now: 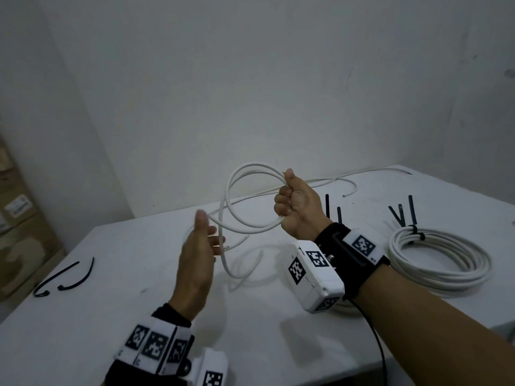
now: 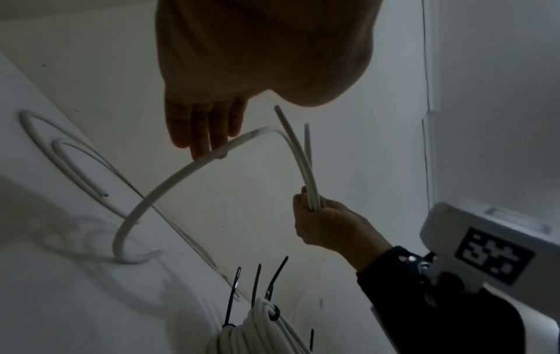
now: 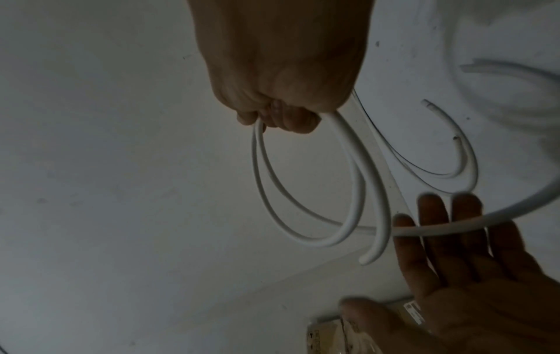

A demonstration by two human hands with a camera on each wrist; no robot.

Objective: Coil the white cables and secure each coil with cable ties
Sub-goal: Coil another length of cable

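Fist tight: the right hand (image 1: 295,207) clamps a couple of loops of white cable (image 1: 250,196), raised above the table (image 1: 264,316). The loops bulge away to that hand's left. Just beyond them the left hand (image 1: 198,254) is flat, fingers (image 2: 200,134) straight, with a strand of the cable lying across them. From there the cable drops to the table and trails toward the wall. To the right of the fist lies a finished coil (image 1: 440,257), bound with black cable ties (image 1: 412,218).
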